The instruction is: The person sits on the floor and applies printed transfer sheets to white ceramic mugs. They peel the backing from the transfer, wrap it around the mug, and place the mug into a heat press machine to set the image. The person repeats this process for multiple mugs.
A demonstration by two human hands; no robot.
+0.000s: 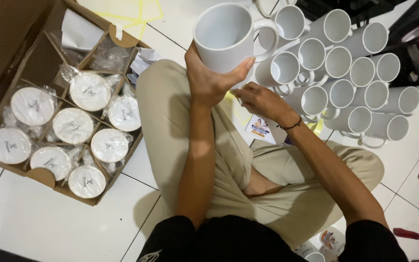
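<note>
My left hand (210, 77) is shut around the base of a plain white mug (225, 35), held upright above my knee with its handle to the right. Just below the mug, my right hand (263, 103) has its fingers curled near the bottom edge; whether it holds anything is hidden. A dark cord bracelet circles my right wrist. I sit cross-legged in beige trousers on a white tiled floor.
A cardboard box (6, 43) with dividers at the left holds several plastic-wrapped white mugs (72, 125). Several unwrapped white mugs (345, 92) lie stacked on their sides at the upper right. A small printed card (260, 128) lies on the floor. A red object (407, 234) sits at the lower right.
</note>
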